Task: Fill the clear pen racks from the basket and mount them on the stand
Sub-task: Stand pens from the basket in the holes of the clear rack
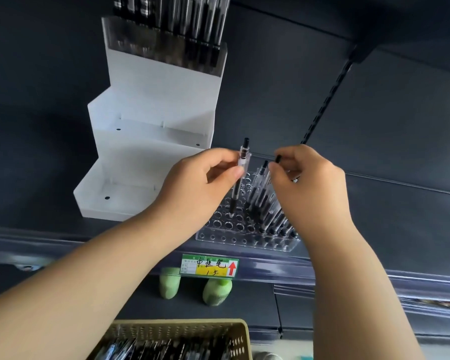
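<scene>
Currently: clear rack part-stocked on shelf

Basket (240, 333), nearest, keeps loose pens within reach. Clear rack (226, 227) lies flat on the shelf so its holes face up; right-side rows filled. Left hand (200, 183) pinches one pen (240, 178) upright, tip at an open hole. Right hand (309, 183) curls round a second pen (278, 159), perhaps seating it. White stand (151, 105) behind, lower tiers awaiting racks; filled rack (164, 45) on its top tier

The dark shelf (387, 216) carries a white stepped stand (146, 157), left, and a clear pen rack (244, 238) just beside it, right. A price label (209, 266) fronts its edge.
</scene>
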{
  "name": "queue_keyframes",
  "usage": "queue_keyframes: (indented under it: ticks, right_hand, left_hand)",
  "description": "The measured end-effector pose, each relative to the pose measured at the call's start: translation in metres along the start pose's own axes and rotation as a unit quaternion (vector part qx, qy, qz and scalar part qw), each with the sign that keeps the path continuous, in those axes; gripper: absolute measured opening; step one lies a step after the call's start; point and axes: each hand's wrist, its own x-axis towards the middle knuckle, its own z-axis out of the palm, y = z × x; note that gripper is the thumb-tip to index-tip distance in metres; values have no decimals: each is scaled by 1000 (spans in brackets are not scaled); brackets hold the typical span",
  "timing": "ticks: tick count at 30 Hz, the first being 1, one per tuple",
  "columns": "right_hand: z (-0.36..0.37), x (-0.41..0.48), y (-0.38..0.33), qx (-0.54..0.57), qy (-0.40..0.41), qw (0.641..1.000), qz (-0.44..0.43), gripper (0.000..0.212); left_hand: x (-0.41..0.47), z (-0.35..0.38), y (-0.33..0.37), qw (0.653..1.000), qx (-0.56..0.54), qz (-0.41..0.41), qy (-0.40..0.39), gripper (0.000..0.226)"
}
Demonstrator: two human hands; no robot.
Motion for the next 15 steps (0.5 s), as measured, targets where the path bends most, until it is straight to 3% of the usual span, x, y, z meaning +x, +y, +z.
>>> queue_keyframes:
  ticks: [15]
  right_hand:
    - [-3, 2, 4, -4, 22, 1000, -4, 22]
  left_hand:
    - [1, 16, 1, 1000, -20, 6, -8, 15]
